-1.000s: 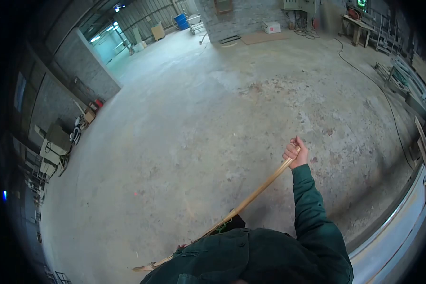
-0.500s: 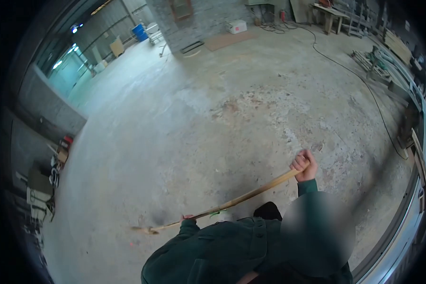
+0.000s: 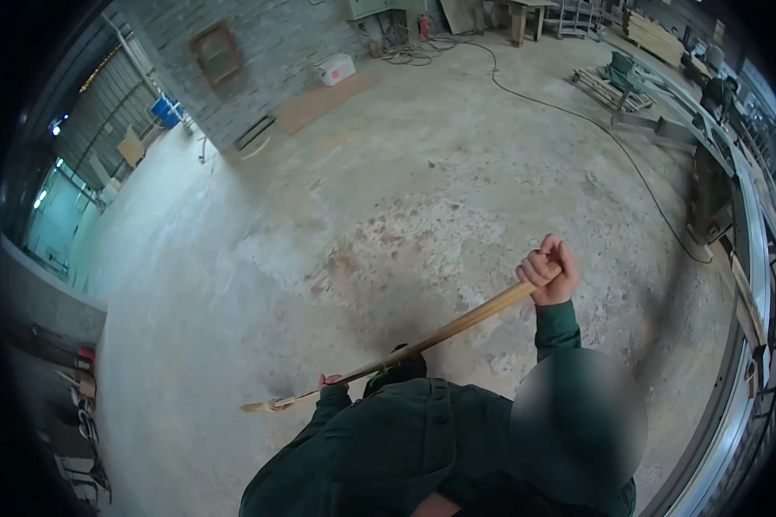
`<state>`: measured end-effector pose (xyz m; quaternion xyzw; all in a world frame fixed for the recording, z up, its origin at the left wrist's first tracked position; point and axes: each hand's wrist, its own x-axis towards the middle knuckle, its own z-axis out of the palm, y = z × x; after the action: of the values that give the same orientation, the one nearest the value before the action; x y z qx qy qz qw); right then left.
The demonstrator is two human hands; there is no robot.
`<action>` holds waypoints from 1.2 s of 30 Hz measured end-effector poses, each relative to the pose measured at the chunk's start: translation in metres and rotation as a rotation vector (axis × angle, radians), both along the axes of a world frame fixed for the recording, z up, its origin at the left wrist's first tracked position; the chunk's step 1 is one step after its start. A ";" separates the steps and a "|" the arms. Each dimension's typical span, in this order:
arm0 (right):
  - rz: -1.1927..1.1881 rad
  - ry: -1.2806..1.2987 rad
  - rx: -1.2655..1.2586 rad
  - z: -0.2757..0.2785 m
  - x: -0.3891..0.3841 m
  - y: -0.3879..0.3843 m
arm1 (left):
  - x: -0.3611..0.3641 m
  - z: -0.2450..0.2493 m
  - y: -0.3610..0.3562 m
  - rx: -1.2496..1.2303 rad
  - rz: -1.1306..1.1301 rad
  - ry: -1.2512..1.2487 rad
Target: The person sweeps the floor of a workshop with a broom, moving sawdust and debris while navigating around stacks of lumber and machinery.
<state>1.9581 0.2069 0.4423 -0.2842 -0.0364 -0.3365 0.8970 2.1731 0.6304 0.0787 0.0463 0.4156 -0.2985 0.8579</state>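
A long wooden pole (image 3: 470, 320) slants across my front, from upper right to lower left. Around its upper right end the fingers of my right hand (image 3: 547, 270) are wrapped. Lower down, near the front of my green jacket, my left hand (image 3: 328, 380) grips the shaft; little of that hand shows past the sleeve. Beyond it the pole's far end (image 3: 272, 405) has a pale binding and lies low over the concrete floor. A green strip (image 3: 379, 374) hangs on the shaft just right of my left hand.
A black cable (image 3: 613, 131) snakes over the concrete floor (image 3: 319, 241). A metal rail (image 3: 733, 414) runs along the right side. White box (image 3: 336, 69) by the brick wall, slatted wood (image 3: 610, 90) at the upper right, assorted items (image 3: 86, 383) at the left edge.
The view has turned to the right, so the background has shifted left. Both hands still hold the pole, which now appears more steeply slanted, and a dark shoe shows beneath it.
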 end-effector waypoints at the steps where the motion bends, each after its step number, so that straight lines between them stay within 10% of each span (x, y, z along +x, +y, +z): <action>1: -0.006 0.005 -0.012 0.001 0.018 -0.017 | 0.013 -0.008 -0.018 -0.012 -0.006 0.005; 8: 0.039 0.004 -0.160 -0.007 0.158 -0.150 | 0.172 -0.058 -0.150 0.292 -0.329 -0.146; 9: 0.019 -0.005 -0.174 0.000 0.179 -0.177 | 0.198 -0.052 -0.177 -0.112 -0.063 0.042; 16: -0.195 0.083 -0.040 -0.022 0.229 -0.337 | 0.362 -0.105 -0.374 0.254 -0.394 -0.028; 17: -0.258 0.099 -0.008 -0.029 0.230 -0.356 | 0.347 -0.008 -0.430 0.150 -0.313 0.217; 21: -0.444 0.114 0.027 -0.055 0.232 -0.446 | 0.397 -0.058 -0.551 0.551 -0.593 -0.099; 30: -0.355 0.029 -0.065 -0.016 0.323 -0.721 | 0.465 -0.023 -0.826 0.508 -0.524 -0.109; 33: -0.253 -0.001 -0.189 0.007 0.381 -0.796 | 0.535 -0.117 -0.857 0.185 -0.662 -0.313; 36: -0.120 -0.114 -0.248 0.015 0.437 -0.870 | 0.530 -0.004 -0.950 0.273 -0.416 -0.059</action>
<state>2.3950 -0.6628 0.4571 -0.3749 -0.1114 -0.3979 0.8299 2.7033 -0.3198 0.0743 0.2549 0.4085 -0.4085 0.7754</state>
